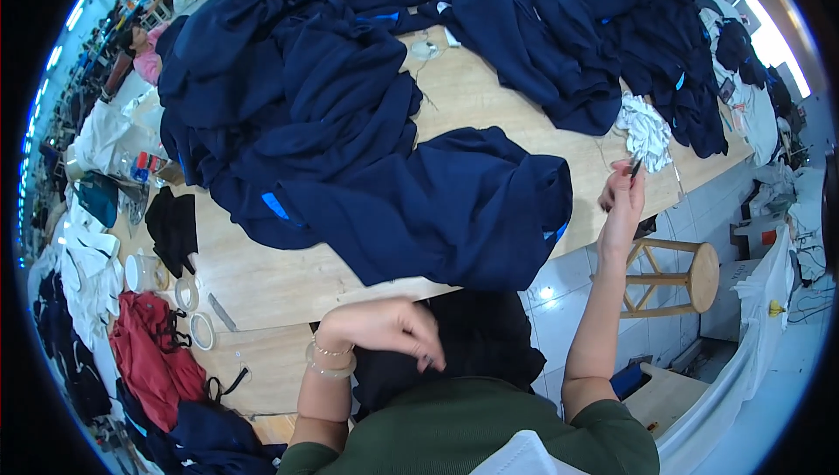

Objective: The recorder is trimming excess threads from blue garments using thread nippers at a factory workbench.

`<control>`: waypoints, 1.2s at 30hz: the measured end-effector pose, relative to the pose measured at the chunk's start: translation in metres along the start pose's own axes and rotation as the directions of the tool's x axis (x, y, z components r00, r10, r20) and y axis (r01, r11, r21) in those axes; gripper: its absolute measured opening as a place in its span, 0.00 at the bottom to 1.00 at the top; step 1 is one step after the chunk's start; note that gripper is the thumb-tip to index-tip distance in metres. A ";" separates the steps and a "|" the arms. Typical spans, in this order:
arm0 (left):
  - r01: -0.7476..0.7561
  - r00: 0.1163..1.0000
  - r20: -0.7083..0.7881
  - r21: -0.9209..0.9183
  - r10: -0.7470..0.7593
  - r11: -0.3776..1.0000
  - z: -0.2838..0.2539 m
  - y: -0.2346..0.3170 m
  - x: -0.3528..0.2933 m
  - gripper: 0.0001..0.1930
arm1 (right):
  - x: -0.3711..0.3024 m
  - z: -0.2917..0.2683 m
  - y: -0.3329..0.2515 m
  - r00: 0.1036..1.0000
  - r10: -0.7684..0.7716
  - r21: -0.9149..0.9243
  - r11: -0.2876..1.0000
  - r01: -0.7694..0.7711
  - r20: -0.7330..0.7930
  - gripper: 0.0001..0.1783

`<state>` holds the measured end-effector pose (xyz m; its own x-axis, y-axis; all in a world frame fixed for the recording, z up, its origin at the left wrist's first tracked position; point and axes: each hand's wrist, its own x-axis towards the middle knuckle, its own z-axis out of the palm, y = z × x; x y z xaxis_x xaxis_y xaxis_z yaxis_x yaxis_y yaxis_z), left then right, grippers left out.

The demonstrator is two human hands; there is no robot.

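Slim dark tool (636, 166): at the table's right side, in the right hand (622, 191), pointing up to the white crumpled cloth (645, 128).
Right fingers: curled and closed around the tool; whether touching the cloth, cannot tell.
Left hand (389, 325): bent inward above black fabric (476, 331), near the front edge of the table (271, 291).
Left fingers: loosely curled, blurred; cannot tell whether gripping anything.
Navy garment (446, 204): spread between and ahead of both hands, partly over the table's front edge.
Navy heap (288, 73): piled behind, to the left.
Red bag (153, 344): far left, beside a pale ring (192, 332).
Wooden stool (703, 277): right of the right forearm, on tiled floor (559, 322).
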<state>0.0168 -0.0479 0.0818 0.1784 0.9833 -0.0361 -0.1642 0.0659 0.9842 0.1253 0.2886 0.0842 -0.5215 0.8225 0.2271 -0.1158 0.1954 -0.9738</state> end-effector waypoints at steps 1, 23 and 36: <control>0.161 0.984 0.100 -0.112 -0.150 0.980 0.003 -0.002 -0.012 0.08 | 0.003 -0.002 0.003 0.984 0.170 0.047 0.984 -0.173 0.060 0.13; 0.102 0.784 -0.610 -0.057 -0.115 0.993 0.027 -0.063 -0.049 0.15 | 0.090 0.028 -0.172 0.810 -0.042 0.190 0.978 -0.086 0.585 0.11; 0.042 0.809 -0.588 0.028 -0.018 0.999 0.032 -0.072 -0.022 0.15 | 0.105 -0.066 -0.366 0.718 -0.680 0.499 0.678 0.539 0.148 0.17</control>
<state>0.0562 -0.0794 0.0172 -0.4230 0.8939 -0.1482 -0.1295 0.1022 0.9863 0.1690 0.3386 0.4644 -0.4212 0.3784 0.8243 -0.7817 0.3095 -0.5414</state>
